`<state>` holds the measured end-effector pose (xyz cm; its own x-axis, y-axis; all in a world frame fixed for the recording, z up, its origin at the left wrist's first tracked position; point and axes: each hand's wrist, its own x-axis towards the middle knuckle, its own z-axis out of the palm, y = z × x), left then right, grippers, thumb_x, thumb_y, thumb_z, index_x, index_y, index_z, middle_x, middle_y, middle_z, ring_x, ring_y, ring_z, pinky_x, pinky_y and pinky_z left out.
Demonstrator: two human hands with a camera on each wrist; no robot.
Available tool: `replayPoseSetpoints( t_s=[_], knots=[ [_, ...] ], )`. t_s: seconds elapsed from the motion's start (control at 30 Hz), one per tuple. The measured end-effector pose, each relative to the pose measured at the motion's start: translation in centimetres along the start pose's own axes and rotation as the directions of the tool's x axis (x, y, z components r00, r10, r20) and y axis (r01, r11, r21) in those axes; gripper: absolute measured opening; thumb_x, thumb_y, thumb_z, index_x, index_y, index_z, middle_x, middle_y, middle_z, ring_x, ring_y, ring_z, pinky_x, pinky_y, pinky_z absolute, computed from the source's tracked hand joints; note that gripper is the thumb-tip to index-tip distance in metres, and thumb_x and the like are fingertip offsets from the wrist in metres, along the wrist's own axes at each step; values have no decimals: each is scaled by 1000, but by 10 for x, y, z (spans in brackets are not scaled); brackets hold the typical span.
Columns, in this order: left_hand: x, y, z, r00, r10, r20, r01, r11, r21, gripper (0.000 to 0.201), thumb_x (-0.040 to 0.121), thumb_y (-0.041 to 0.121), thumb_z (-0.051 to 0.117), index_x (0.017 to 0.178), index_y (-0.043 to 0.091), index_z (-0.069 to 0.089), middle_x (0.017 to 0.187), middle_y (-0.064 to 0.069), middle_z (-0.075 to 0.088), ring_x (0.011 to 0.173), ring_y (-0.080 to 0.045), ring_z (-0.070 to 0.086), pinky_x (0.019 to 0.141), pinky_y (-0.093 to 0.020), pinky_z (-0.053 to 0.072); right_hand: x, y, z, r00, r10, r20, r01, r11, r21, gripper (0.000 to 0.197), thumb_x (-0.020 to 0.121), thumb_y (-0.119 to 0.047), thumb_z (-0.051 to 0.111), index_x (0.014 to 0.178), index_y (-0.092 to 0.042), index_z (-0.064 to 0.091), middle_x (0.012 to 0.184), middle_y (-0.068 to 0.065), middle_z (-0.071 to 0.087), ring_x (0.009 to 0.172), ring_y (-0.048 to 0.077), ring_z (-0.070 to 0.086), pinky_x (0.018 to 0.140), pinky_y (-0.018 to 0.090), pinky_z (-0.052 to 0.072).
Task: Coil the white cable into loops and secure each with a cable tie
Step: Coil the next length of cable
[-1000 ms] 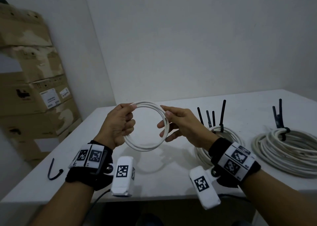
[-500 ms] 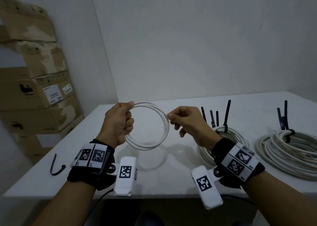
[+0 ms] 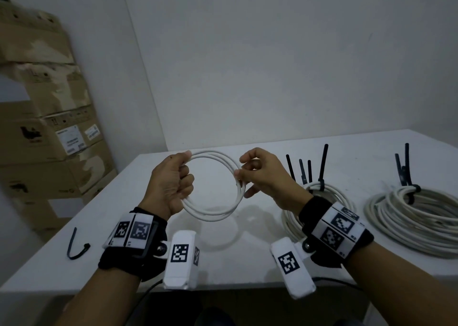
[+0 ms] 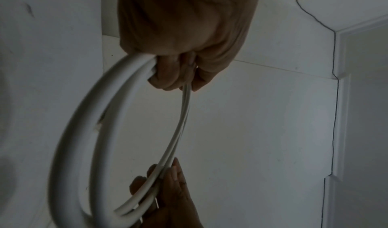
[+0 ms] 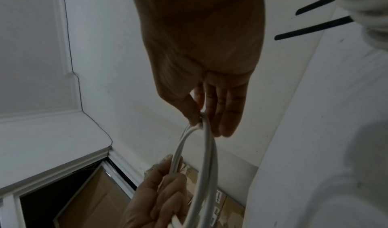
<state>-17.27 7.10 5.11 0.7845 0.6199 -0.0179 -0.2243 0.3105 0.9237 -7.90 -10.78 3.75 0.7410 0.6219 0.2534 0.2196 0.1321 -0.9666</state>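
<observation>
A small coil of white cable (image 3: 224, 213) hangs upright in the air above the white table (image 3: 247, 263). My left hand (image 3: 173, 184) grips its left side in a closed fist; the wrist view shows the fingers (image 4: 174, 75) wrapped round the strands (image 4: 84, 140). My right hand (image 3: 257, 174) pinches the coil's right side between thumb and forefinger, the other fingers (image 5: 228, 113) held straight beside the cable (image 5: 206, 165). A loose black cable tie (image 3: 76, 247) lies at the table's near left.
Two tied white cable coils lie on the right: a smaller one (image 3: 329, 196) with several black tie tails (image 3: 323, 164) standing up, and a larger one (image 3: 418, 216) with tie tails (image 3: 404, 167). Stacked cardboard boxes (image 3: 49, 137) stand left against the wall.
The right hand went from open fingers cradling the coil's right side to a pinch on it. The view shifted slightly; the left hand kept its grip.
</observation>
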Motion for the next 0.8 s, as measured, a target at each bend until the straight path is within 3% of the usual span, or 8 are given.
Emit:
replayPoseSetpoints(
  t_s=[0.1,0.23,0.33,0.4,0.53,0.63,0.7,0.8],
  knots=[
    [-2,-1,0,1000,-3,7,3,1000,6,24,93,17,56,72,18,44,43,8,22,32,-7,16,32,-11,13,1,-5,-5,995,39,94,-38,999,-13,36,86,-13,69,116,-7,49,81,12,63,69,18,63,59,34,56],
    [-9,-4,6,999,13,45,-15,998,56,26,93,18,56,72,19,41,44,7,23,32,-7,17,33,-12,13,6,-14,0,984,73,163,-62,996,-71,45,86,-27,68,122,-9,47,95,15,67,77,24,69,66,36,57],
    [-15,-6,8,997,6,77,-13,996,89,23,94,19,56,74,17,44,47,5,24,33,-7,18,33,-13,13,12,-18,9,970,85,229,-63,993,-100,34,91,-29,61,114,-6,52,80,11,64,63,23,64,54,32,53],
    [-16,-5,3,996,-14,84,7,997,77,19,95,22,55,79,16,46,47,6,24,33,-7,17,33,-14,12,16,-16,14,966,89,241,-74,995,-71,26,97,-24,53,107,-1,55,67,6,50,51,16,50,46,26,44],
    [-18,-1,-18,988,-114,105,105,990,89,30,98,36,47,87,10,57,47,5,27,31,-7,19,34,-14,12,19,-5,32,961,117,249,-121,993,1,22,100,-18,46,103,0,57,64,3,40,48,11,38,43,23,36],
    [-21,5,-39,990,-119,78,100,973,210,34,98,34,46,93,3,62,47,6,26,32,-6,19,34,-14,13,17,3,49,947,121,297,-123,992,-10,25,100,-21,46,104,1,57,66,5,46,51,13,46,47,25,44],
    [-25,13,-56,995,-82,56,64,960,274,31,97,31,50,91,3,63,46,7,24,33,-6,18,34,-13,13,19,5,61,932,131,338,-127,991,-34,31,100,-30,46,102,-1,58,74,10,57,61,20,58,56,29,53],
    [-32,27,-83,999,-46,6,42,952,303,27,97,27,52,88,3,61,43,8,23,31,-5,18,32,-10,14,29,8,80,921,173,349,-164,985,-55,38,100,-37,42,109,-5,59,86,14,62,74,27,62,64,33,53]
  ],
)
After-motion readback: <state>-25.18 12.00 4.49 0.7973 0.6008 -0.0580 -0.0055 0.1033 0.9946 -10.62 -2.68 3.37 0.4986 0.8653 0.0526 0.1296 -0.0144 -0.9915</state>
